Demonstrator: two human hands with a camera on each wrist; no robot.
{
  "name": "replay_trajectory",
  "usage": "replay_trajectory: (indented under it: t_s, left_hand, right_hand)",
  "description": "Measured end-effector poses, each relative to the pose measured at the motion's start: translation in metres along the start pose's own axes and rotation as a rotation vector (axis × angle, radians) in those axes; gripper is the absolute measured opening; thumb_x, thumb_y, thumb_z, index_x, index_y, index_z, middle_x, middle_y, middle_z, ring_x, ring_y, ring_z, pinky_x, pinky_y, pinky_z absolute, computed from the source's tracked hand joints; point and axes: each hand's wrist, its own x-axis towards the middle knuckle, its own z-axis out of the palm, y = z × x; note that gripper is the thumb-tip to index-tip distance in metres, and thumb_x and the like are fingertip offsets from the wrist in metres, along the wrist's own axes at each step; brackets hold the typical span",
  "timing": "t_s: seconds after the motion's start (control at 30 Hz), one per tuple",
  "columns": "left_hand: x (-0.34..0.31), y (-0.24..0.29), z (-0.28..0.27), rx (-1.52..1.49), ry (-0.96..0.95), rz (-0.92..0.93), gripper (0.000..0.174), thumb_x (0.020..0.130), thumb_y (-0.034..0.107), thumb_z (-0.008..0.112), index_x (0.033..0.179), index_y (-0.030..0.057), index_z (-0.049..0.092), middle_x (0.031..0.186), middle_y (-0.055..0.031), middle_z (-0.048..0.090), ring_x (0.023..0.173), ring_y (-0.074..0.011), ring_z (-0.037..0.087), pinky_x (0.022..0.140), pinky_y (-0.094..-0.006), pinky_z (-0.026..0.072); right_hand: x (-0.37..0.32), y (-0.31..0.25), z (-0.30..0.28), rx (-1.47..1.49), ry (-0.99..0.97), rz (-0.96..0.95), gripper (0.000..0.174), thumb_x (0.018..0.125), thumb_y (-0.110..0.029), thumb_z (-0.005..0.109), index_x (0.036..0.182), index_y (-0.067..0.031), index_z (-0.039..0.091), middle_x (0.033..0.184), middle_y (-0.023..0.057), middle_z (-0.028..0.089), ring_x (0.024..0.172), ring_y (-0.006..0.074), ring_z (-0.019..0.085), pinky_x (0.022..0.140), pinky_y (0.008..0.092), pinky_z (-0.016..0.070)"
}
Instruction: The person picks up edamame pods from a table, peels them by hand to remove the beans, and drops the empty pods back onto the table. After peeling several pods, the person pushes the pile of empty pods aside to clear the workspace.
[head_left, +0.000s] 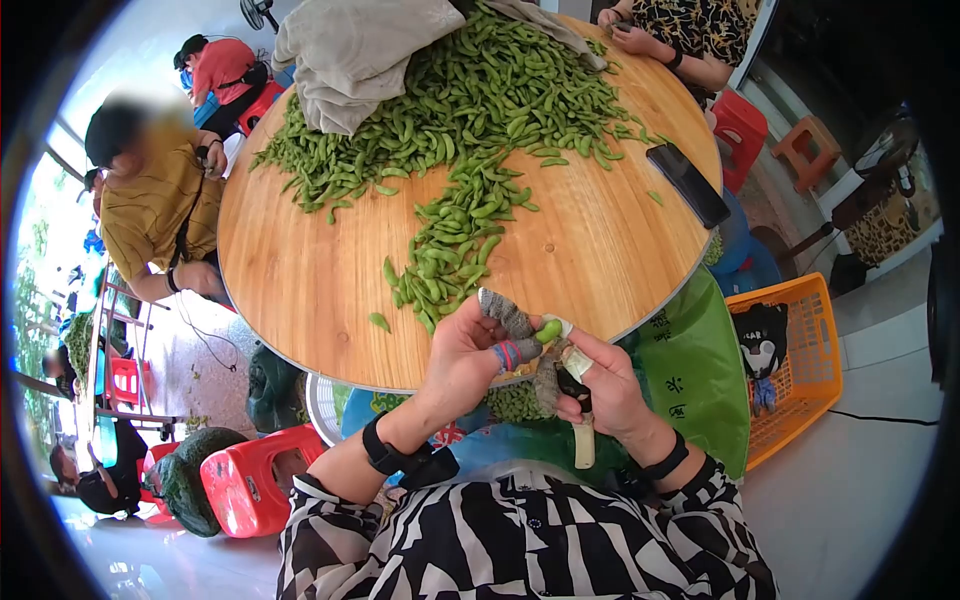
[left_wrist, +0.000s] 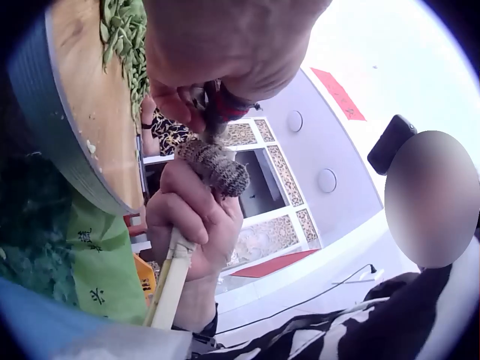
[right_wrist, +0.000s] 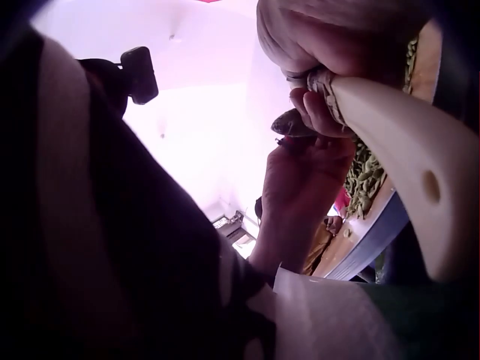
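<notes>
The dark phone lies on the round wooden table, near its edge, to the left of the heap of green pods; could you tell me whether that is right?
Not quite: the head view shows the dark phone to the right of the heap of green pods. It does lie on the round wooden table, near its edge.

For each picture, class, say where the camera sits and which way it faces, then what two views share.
Head: on the wearer's head, facing forward and down at the round table; the left grip, right grip and patterned clothing show.
Left wrist: on that wrist, facing the right grip and pale handle; left grip near, at top.
Right wrist: on that wrist, facing the left grip; right grip at top right.
Shared: both wrist views show the pale handle.
</notes>
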Motion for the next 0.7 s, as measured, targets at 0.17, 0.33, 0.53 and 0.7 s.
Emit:
replay_trajectory:
  t_s: [0.17, 0.33, 0.53, 0.7]
  left_hand:
    - [-0.007, 0.0, 0.008, 0.051, 0.001, 0.028, 0.025, 0.081, -0.012, 0.062, 0.101, -0.0003, 0.054, 0.104, -0.0107, 0.065, 0.096, -0.0163, 0.063, 0.087, -0.0317, 0.0525]
    - [-0.01, -0.003, 0.018, 0.099, 0.011, 0.116, 0.023, 0.08, -0.012, 0.062, 0.098, 0.0002, 0.054, 0.102, -0.0102, 0.065, 0.093, -0.0153, 0.063, 0.082, -0.0304, 0.0537]
    - [-0.001, -0.007, 0.005, -0.322, -0.15, -0.125, 0.024, 0.076, -0.009, 0.065, 0.095, 0.002, 0.054, 0.095, -0.0112, 0.067, 0.068, -0.0167, 0.063, 0.057, -0.0283, 0.0515]
    - [-0.004, -0.02, -0.002, -0.567, -0.237, -0.256, 0.021, 0.078, -0.007, 0.065, 0.095, 0.0023, 0.055, 0.094, -0.0103, 0.067, 0.063, -0.0191, 0.062, 0.055, -0.0308, 0.0513]
  right_hand:
    - [-0.007, 0.001, -0.001, -0.054, 0.005, -0.023, 0.042, 0.098, -0.013, 0.038, 0.139, -0.0024, 0.04, 0.074, 0.0013, 0.053, 0.05, 0.0055, 0.043, 0.043, 0.0185, 0.0353]
    - [-0.013, 0.002, 0.001, -0.116, 0.093, -0.094, 0.038, 0.097, -0.011, 0.04, 0.134, -0.001, 0.046, 0.075, 0.0015, 0.053, 0.049, 0.0052, 0.042, 0.041, 0.0181, 0.0346]
    - [-0.016, -0.012, -0.001, 0.064, -0.017, 0.01, 0.036, 0.097, -0.012, 0.04, 0.13, 0.0004, 0.048, 0.092, 0.0141, 0.063, 0.046, 0.0049, 0.038, 0.039, 0.0182, 0.0322]
    - [-0.013, -0.001, -0.016, 0.235, -0.171, 0.106, 0.037, 0.096, -0.012, 0.039, 0.13, 0.0003, 0.048, 0.1, 0.0175, 0.063, 0.046, 0.0051, 0.036, 0.038, 0.018, 0.032]
